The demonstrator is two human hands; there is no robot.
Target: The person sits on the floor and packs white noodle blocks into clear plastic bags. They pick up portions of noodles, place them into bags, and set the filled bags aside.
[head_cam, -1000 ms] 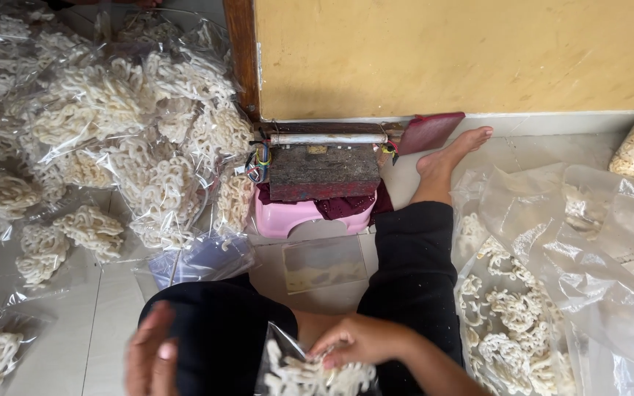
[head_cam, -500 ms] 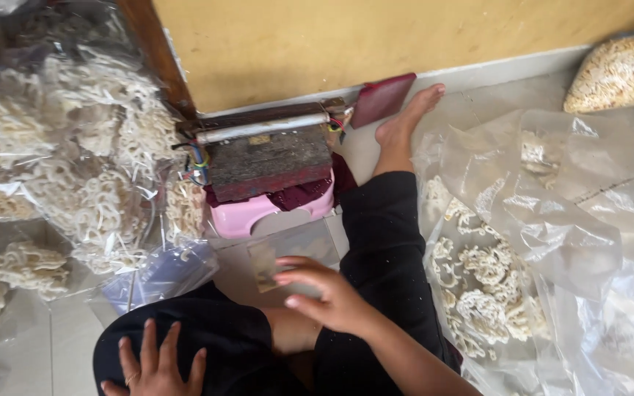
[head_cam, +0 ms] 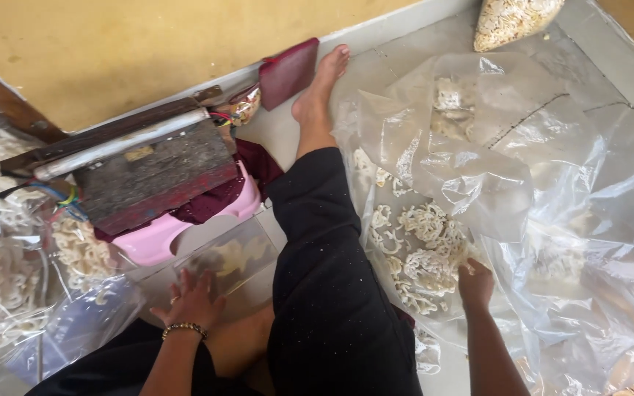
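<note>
My left hand (head_cam: pixel 188 301), with a bead bracelet at the wrist, lies flat with fingers spread on a small clear bag (head_cam: pixel 223 258) that holds a few pale crackers and rests on the floor by my knee. My right hand (head_cam: pixel 476 282) reaches across my black-trousered leg (head_cam: pixel 324 279) to a heap of white, curly noodle-like crackers (head_cam: pixel 423 257) on a large clear plastic sheet (head_cam: pixel 522 183). Its fingers curl into the edge of the heap.
A dark wooden block with a metal bar and coloured wires (head_cam: pixel 141 165) sits on a pink tub (head_cam: pixel 159 238) by the yellow wall. Bags of crackers (head_cam: pixel 9 249) pile up at the left. A filled bag (head_cam: pixel 511 20) lies at the back right, and a red pouch (head_cam: pixel 288 72) leans by my foot.
My right hand left the small bag over my lap and went right into the cracker heap. My left hand moved forward onto the small bag. The view swung right.
</note>
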